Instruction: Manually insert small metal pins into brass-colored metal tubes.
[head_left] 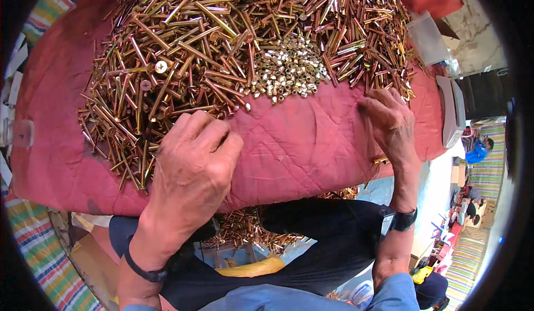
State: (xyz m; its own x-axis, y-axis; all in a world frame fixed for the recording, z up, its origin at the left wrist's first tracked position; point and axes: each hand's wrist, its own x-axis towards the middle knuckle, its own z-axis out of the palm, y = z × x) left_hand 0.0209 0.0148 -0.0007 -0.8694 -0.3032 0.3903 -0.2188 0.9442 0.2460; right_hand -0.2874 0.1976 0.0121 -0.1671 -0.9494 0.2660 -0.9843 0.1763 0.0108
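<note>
Over the left edge of a heap of long, brass-coloured flat-head screws [183,38], my left hand [197,158] is closed, its fingertips hidden under the knuckles. Whatever it grips cannot be seen. My right hand [391,116] is closed with bent fingers at the lower edge of a second heap of thin, copper-coloured metal rods [361,27]. Anything between those fingers is too hidden to name. Between the two heaps lies a small pile of short, shiny metal nuts or caps [292,69]. All of them rest on a red padded cloth [295,144].
A clear plastic container [428,38] and a white flat device [451,111] stand at the right edge. Below the cloth, more loose metal pieces [239,230] lie between my legs, near something yellow [253,267]. Other people [478,151] are in the far right background.
</note>
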